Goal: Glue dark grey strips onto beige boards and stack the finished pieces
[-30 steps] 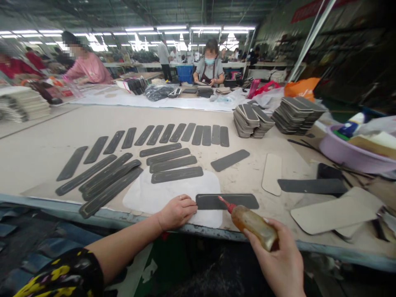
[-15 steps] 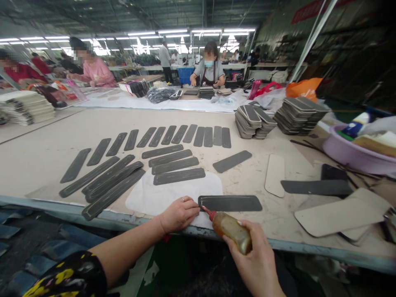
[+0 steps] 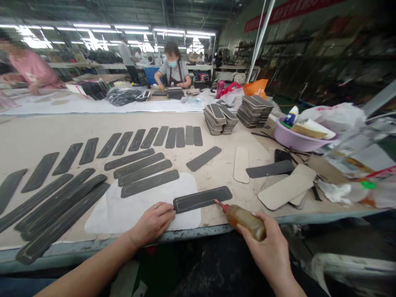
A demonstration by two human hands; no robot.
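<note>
My right hand (image 3: 270,243) is wrapped round a squeeze bottle (image 3: 246,220) of amber-brown glue with a red nozzle. The nozzle tip is at the lower edge of a dark grey strip (image 3: 202,199), towards its right end. A thin pale line runs along this strip near its edge. At the strip's left end my left hand (image 3: 156,222) holds it down, fingers together and a ring on one. Strip and left hand lie partly over a white sheet (image 3: 105,218). Similar dark strips (image 3: 150,183) with pale lines lie in rows beyond and to the left.
Stacks of edged pieces (image 3: 218,119) stand at the back right. A purple basin (image 3: 305,142) holds a bottle and pads. Beige pieces (image 3: 284,189) overlap at the right. A masked co-worker (image 3: 173,68) works across the table. The table's front edge (image 3: 198,234) runs beneath my forearms.
The bottle's nozzle has moved from the strip's left end rightwards along its lower edge, leaving a pale line. The strip is now tilted, right end farther away. The view has turned right.
</note>
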